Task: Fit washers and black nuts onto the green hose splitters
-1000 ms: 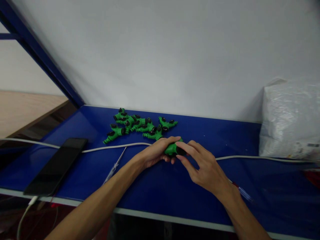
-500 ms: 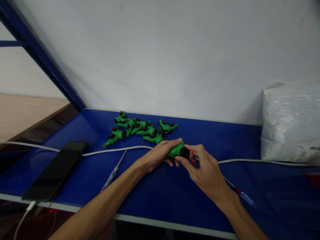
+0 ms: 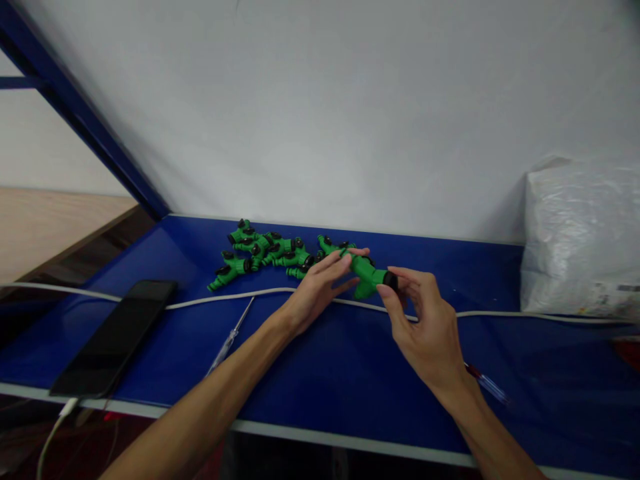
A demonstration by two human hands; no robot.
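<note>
A green Y-shaped hose splitter (image 3: 369, 272) with a black collar is held above the blue tabletop. My right hand (image 3: 425, 327) pinches it by the black collar, thumb in front and fingers behind. My left hand (image 3: 317, 287) is at the splitter's other end, fingers stretched out and apart, seeming to touch one outlet. Behind the hands, several more green splitters (image 3: 260, 250) with black valve levers lie in a cluster. One of them (image 3: 327, 245) sits apart on the right, partly hidden by my left fingers.
A white cable (image 3: 240, 293) runs across the blue table (image 3: 300, 400). On the left lies a black phone (image 3: 117, 337), plugged in. Two screwdrivers, a clear-handled one (image 3: 227, 347) and a red-and-clear one (image 3: 487, 385), flank my arms. A plastic-wrapped package (image 3: 580, 240) stands at right against the wall.
The splitter has moved up and right and turned, so its branches now show. My left hand's grip has loosened, its fingers straightening. My right hand stays on the black collar.
</note>
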